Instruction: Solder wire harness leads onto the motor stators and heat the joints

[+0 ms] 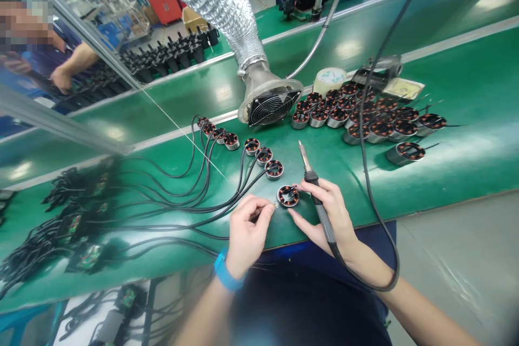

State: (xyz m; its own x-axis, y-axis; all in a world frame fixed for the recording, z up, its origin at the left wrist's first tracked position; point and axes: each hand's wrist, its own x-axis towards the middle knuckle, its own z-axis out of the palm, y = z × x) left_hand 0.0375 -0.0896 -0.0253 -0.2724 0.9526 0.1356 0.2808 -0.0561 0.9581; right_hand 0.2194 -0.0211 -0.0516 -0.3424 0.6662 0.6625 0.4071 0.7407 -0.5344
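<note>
A motor stator (pixel 287 196), a metal ring with copper windings, lies on the green bench between my hands. My left hand (pixel 248 227), with a blue wristband, pinches the end of a black cable, its thin wire tips showing just left of the stator. In my right hand (pixel 330 213) a soldering iron (pixel 318 194) rests between thumb and fingers, its metal tip pointing up and away. The right index finger reaches the stator's upper right edge, and the thumb is near its lower side. Behind it stand stators with cables (pixel 274 169) in a slanting row.
A fume extractor (pixel 271 105) on a silver duct hangs over the bench. Many stators (pixel 380 131) are grouped at right, near a tape roll (pixel 329 80). Circuit boards with bundled cables (pixel 73 227) lie at left. The iron's cord (pixel 367 173) loops past my right arm. Another person (pixel 73 67) works behind.
</note>
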